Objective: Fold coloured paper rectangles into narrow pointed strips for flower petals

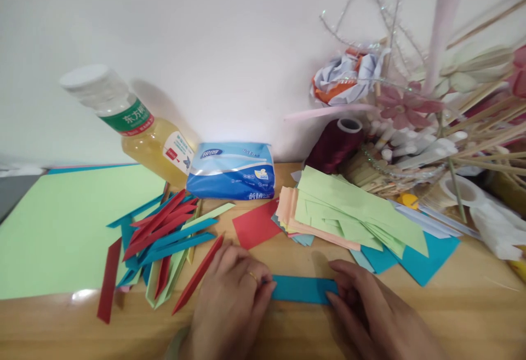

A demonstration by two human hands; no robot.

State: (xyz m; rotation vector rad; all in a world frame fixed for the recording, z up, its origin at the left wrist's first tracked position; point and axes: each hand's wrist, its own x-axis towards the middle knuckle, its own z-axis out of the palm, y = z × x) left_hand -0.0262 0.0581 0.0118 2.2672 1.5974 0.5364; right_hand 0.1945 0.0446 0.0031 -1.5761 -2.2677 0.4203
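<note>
A blue paper strip point(302, 289) stretches between my hands, close above or on the wooden table. My left hand point(236, 297) pinches its left end between thumb and fingers; a ring is on one finger. At the strip's right end, my right hand point(365, 308) grips it with thumb and fingertips. Just left of my left hand lies a folded red paper strip point(197, 276). Beyond it is a loose heap of folded strips point(164, 228) in red, blue, green and yellow. A stack of light green paper pieces point(349, 209) lies past my right hand.
A bottle of yellow drink point(152, 141) leans beside a blue tissue pack point(232, 171). Large green sheets point(53, 223) cover the left. Red paper point(255, 226) lies mid-table. At right stand a dark red thread spool point(335, 143), bundled sticks point(365, 171) and paper flowers point(402, 105).
</note>
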